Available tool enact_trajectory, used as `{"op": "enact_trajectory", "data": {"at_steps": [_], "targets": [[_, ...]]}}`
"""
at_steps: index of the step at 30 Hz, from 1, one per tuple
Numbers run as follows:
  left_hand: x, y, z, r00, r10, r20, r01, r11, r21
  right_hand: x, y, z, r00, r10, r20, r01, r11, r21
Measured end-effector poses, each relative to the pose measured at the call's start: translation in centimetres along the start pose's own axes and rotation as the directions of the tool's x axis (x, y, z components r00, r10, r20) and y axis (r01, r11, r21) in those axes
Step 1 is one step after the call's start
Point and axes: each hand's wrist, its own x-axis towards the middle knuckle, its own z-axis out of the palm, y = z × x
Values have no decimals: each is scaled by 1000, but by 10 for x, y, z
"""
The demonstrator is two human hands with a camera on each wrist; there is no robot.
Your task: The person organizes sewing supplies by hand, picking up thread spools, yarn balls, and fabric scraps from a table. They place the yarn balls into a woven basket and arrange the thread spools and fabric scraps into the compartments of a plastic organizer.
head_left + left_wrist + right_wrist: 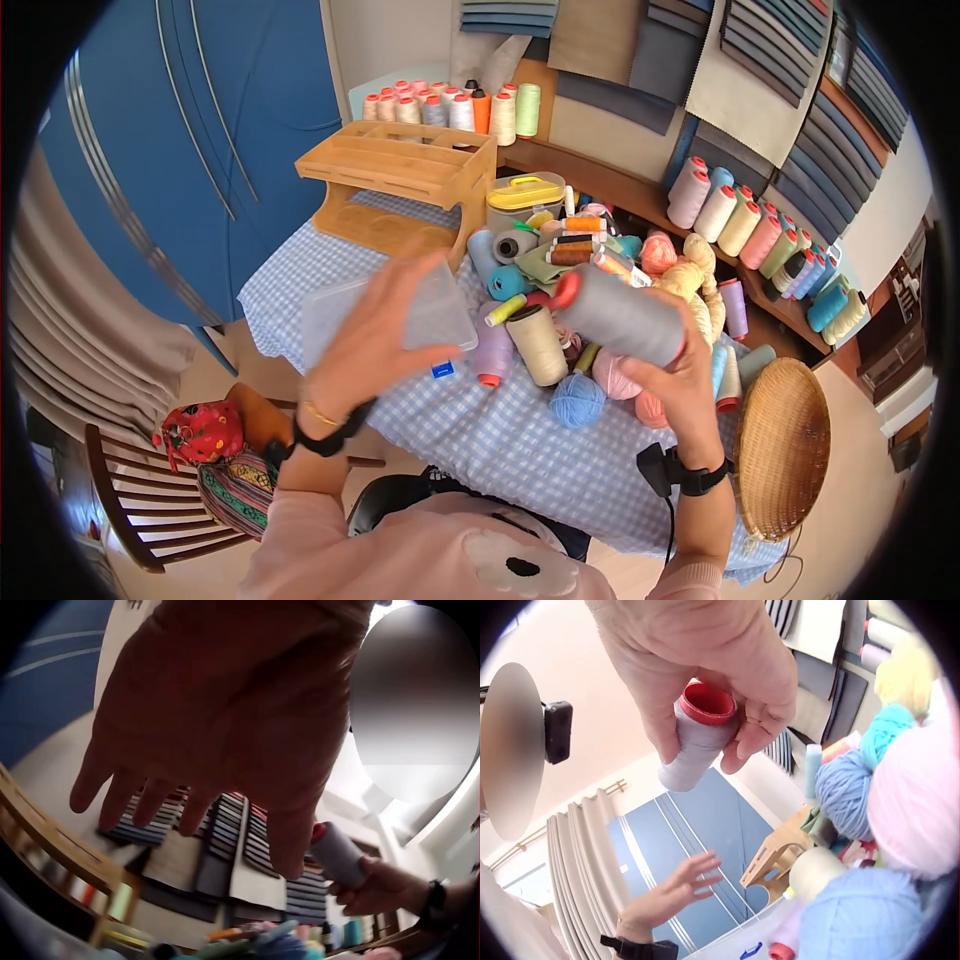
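Observation:
My right hand [688, 385] grips a large cone of grey thread [622, 314] with a red core, raised over the piled yarn. In the right wrist view the fingers curl round the red-rimmed end of that grey cone [694, 746]. My left hand [370, 330] has its fingers spread and holds nothing; in the left wrist view its palm [225, 712] faces the camera. In the head view the hand overlaps a translucent plastic box [440, 305] on the tablecloth. Below the grey cone lie a cream thread cone [537, 345] and a blue ball of yarn [577, 401].
A wooden two-tier rack [400, 165] stands at the table's back left. Mixed yarn balls and spools are heaped mid-table, by a yellow-lidded tub [525, 192]. A woven basket [783, 450] is at the right edge. A small blue object [443, 370] lies on the checked cloth [480, 435].

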Motion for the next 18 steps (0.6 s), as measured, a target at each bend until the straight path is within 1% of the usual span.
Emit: {"op": "enact_trajectory", "data": {"at_steps": [1,2,4,5,7,8,10,11,13,14,16,18], "targets": [[-13,-18,-8,996,-73,-52,80,985,153,-1,-2,-7,997,0,-81,3,999,41],[-28,-37,-11,984,-134,-115,163,940,299,-2,-1,-15,990,-48,-136,36,995,-90],[-65,-76,-12,940,-287,-182,333,884,327,-4,-2,-21,986,-52,-162,43,997,-59],[-80,-80,-17,940,-285,-186,333,884,329,-5,-2,-23,981,-45,-187,40,999,-28],[-104,-80,-22,907,-422,7,415,895,163,-4,3,-27,980,-62,-187,54,997,-47],[-109,-79,-19,905,-426,8,419,893,162,-3,5,-27,982,-57,-181,47,997,-55],[-115,-76,-12,922,-383,55,382,924,36,-1,7,-26,985,-47,-167,37,997,-63],[-116,-79,-9,919,-389,54,388,921,35,0,7,-24,986,-35,-166,26,998,-54],[-114,-87,-2,921,-388,-7,388,921,-42,2,8,-22,987,-25,-159,18,999,-45],[-113,-93,-3,921,-389,-10,388,921,-42,2,8,-22,986,-22,-164,17,999,-30],[-114,-109,-10,952,-305,20,306,950,-58,2,9,-23,984,-22,-175,19,1000,-17],[-108,-124,-16,958,-287,26,288,955,-74,1,11,-27,986,-31,-164,25,999,-36]]}}
